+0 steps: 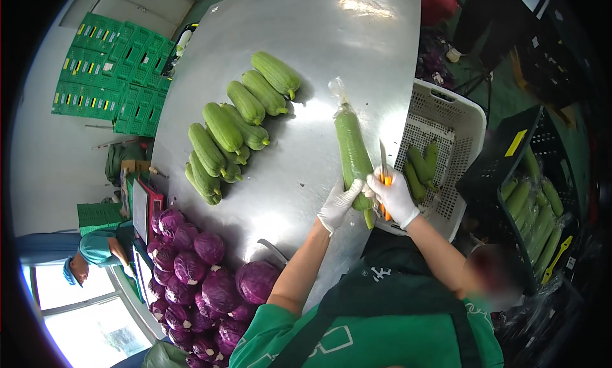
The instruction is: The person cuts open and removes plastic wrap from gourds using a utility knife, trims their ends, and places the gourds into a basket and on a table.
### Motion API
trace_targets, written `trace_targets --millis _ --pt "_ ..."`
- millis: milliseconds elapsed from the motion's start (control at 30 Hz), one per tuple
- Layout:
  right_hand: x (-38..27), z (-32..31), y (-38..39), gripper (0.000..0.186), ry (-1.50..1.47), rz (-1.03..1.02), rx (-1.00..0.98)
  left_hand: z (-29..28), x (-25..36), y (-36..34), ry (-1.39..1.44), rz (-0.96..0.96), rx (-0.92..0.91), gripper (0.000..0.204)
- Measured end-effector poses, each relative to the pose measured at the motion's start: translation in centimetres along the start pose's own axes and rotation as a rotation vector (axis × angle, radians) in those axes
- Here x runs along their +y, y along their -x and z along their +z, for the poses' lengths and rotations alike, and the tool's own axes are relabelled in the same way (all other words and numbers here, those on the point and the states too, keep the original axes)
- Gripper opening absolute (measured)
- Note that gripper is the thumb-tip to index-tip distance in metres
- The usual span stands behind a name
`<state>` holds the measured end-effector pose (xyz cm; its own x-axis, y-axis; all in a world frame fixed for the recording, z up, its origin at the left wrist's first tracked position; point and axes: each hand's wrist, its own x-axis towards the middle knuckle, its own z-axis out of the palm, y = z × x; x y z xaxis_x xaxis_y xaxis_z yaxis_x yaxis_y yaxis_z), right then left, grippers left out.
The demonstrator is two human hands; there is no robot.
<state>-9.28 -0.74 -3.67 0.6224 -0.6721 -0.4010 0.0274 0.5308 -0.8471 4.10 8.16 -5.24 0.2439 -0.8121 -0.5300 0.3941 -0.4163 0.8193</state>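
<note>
Steel tbl [306, 24] cut off up top; R hand [398, 199] partly hides knife [384, 159].

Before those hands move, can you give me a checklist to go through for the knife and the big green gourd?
1. Left hand and right hand gloved: ok, both are in white.
2. Orange-handled knife held: ok, in the right hand.
3. Its tip clear of the left hand: ok.
4. Long green gourd steadied: ok, the left hand is at its near end.
5. Clear plastic wrap smooth: not ok, it bunches up at the far end.
6. Near end fully wrapped: cannot tell.
</note>
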Motion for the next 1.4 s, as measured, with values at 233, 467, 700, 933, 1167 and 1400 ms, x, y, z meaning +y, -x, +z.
trace_targets --millis 233,467,700,933,1167,1400 --pt "-2.0 -4.3 -3.6 0.013 0.385 -0.352 0.250 0.3 1.0 2.2 0.373 -0.171 -0.175 0.069" --pt "-14.5 -10.4 -3.7 0.033 1.232 -0.709 0.602 -2.3 1.9 7.4 0.170 -0.128 -0.390 0.087" --pt "-21.0 -28.6 5.4 0.031 1.047 -0.560 1.298 -2.5 4.9 7.4 -0.275 -0.023 -0.517 0.087" --pt "-14.3 -44.4 35.8 0.046 1.383 -0.061 1.836 3.1 6.0 5.5 -1.036 0.644 -0.610 0.079" --pt "-4.1 -45.4 59.6 0.053 1.136 0.780 2.182 8.7 5.2 3.3 -1.605 1.237 -0.649 0.071" --pt "-1.1 -35.0 55.5 0.040 1.167 0.872 1.880 11.0 4.9 -0.3 -1.571 1.400 -0.653 0.072"
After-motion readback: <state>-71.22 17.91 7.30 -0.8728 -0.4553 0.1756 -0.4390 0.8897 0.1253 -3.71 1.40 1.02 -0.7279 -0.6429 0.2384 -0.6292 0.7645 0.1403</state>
